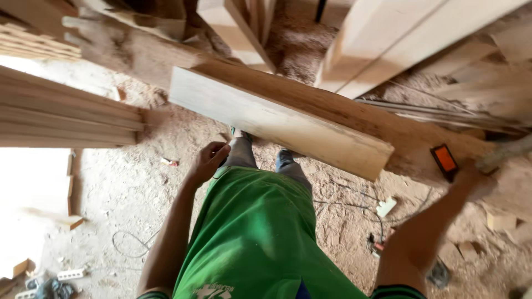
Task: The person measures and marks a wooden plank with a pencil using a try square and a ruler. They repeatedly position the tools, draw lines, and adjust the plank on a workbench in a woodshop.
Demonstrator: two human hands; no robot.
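I am looking down over my green shirt (255, 238) at a floor (127, 188) covered in sawdust. My left hand (208, 160) is hanging near the middle of the view, with the fingers curling loosely inward and gripping nothing; it is just below the near edge of the pale wooden plank (277, 119), but not touching it. This plank is lying slanted across the view, from about 11 o'clock down to 3 o'clock, and it is passing over my feet. My right hand (471, 180) is reaching out at 3 o'clock and is blurred, so I cannot tell if it is spread or gripping; it is near the end of a rough wooden piece (507, 152) and just beside a small orange and black object (444, 160). A thin cable (354, 205) is running on the floor between my legs and the right arm. A stack of boards (66, 119) is sitting at 9 o'clock.
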